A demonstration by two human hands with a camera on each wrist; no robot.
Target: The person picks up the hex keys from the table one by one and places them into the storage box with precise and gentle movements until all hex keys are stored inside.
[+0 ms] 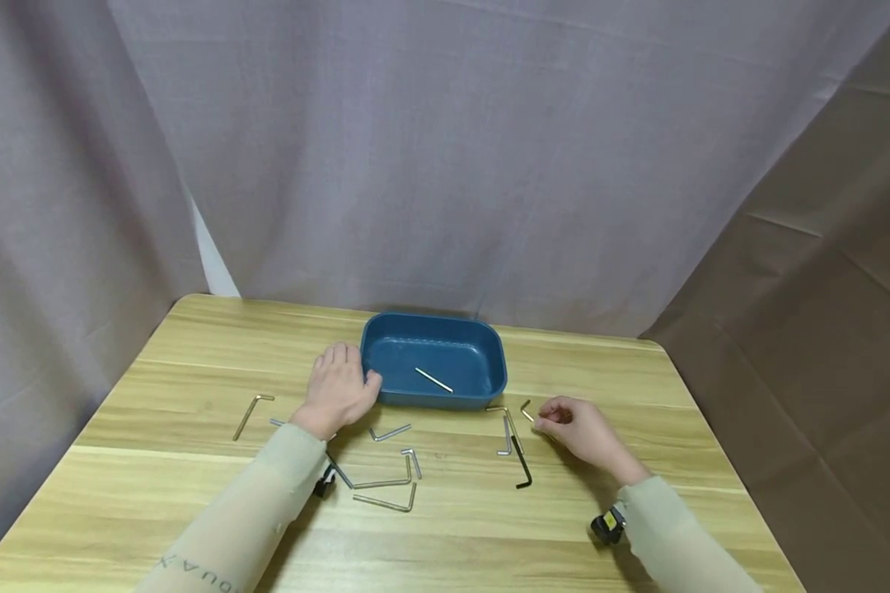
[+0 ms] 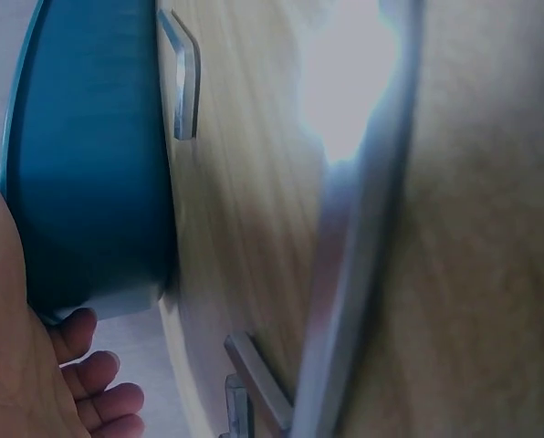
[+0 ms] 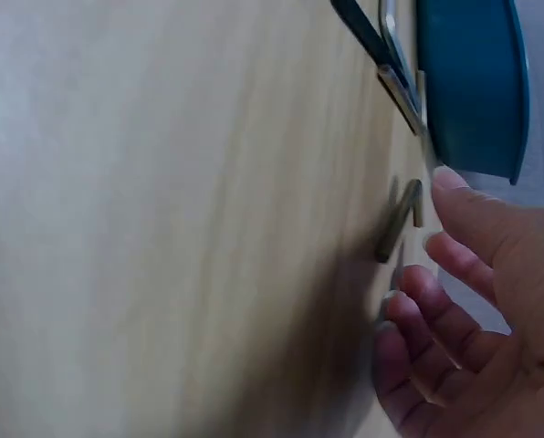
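A blue tray (image 1: 386, 350) stands mid-table with one silver hex key (image 1: 433, 380) lying inside. My left hand (image 1: 339, 385) rests flat on the table against the tray's left wall (image 2: 89, 164), fingers relaxed and the thumb touching the wall. My right hand (image 1: 564, 418) hovers low, right of the tray's front corner. Its loosely curled fingertips (image 3: 441, 246) are just short of a small brass-coloured hex key (image 1: 526, 410) that lies on the wood (image 3: 398, 219). Nothing is gripped by either hand.
Several hex keys lie loose in front of the tray: a silver one (image 1: 250, 414) at the left, a cluster (image 1: 389, 486) near my left forearm, a black one (image 1: 522, 463) and a silver one (image 1: 506, 432) beside my right hand. Curtains hang behind the wooden table (image 1: 193, 346).
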